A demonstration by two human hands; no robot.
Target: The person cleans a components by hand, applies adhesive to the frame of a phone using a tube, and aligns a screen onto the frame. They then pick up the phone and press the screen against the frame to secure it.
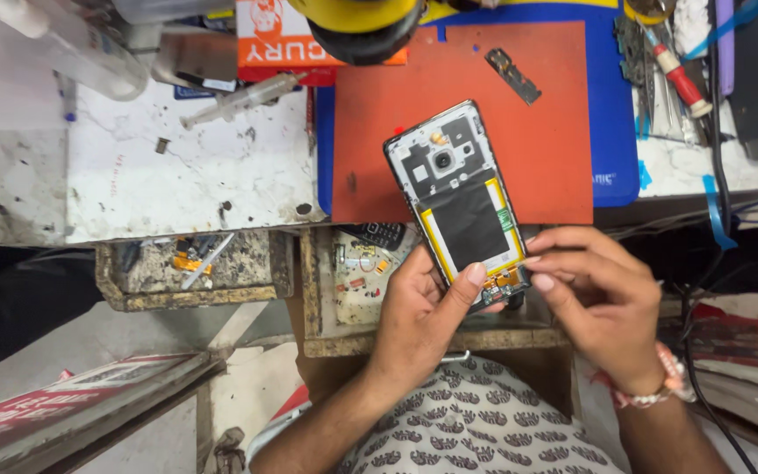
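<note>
An opened phone (458, 197) with its back cover off shows a camera module, a black battery bay edged in yellow and a small circuit board at its lower end. My left hand (423, 316) grips it from below, thumb pressed on the lower edge. My right hand (594, 294) is at the phone's lower right corner, fingertips pinching at the small board there. The phone is held tilted above the front edge of an orange work mat (537, 132).
The orange mat lies on a blue mat (616, 167) with a small dark metal part (512, 75) on it. A syringe (239, 98) rests on the stained white bench. Screwdrivers (682, 79) and cables sit at right. Open wooden drawers (195, 268) below hold scrap parts.
</note>
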